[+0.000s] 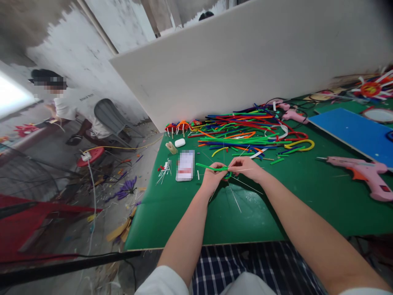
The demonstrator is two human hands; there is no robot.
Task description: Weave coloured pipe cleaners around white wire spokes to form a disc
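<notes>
Left to right. Upper left: co-worker (69, 108), white top, on a grey chair (106, 110). Below that, red stool (97, 155) with a white plug and cord on it; purple pieces (125, 187) on the floor.

Green table (172, 225) from centre to right edge. On its left part: thin white sticks (164, 171), some red-tipped, then phone (185, 165), with white case (179, 142) just above it.

Frame centre: left hand (213, 176), thumb and fingers pinching the green strip (205, 166). Strip's long axis runs across the frame, tipping slightly down to the right; free end sticks out left, past the left hand, toward the phone. Other end goes into the hub of the spoked piece (227, 175), between the hands. Pale thin rods fan out from there, several toward lower right.

Right hand (247, 168): fingertips pressed together on the spoked piece at the strip's right end; can't tell whether on strip or rod. Left hand is nearer the free end, right is at the hub.

Above the hands: coloured strips (236, 142), mostly lying across the frame. Right: blue board (353, 131), pink glue gun (364, 164) below it, nozzle pointing left.
</notes>
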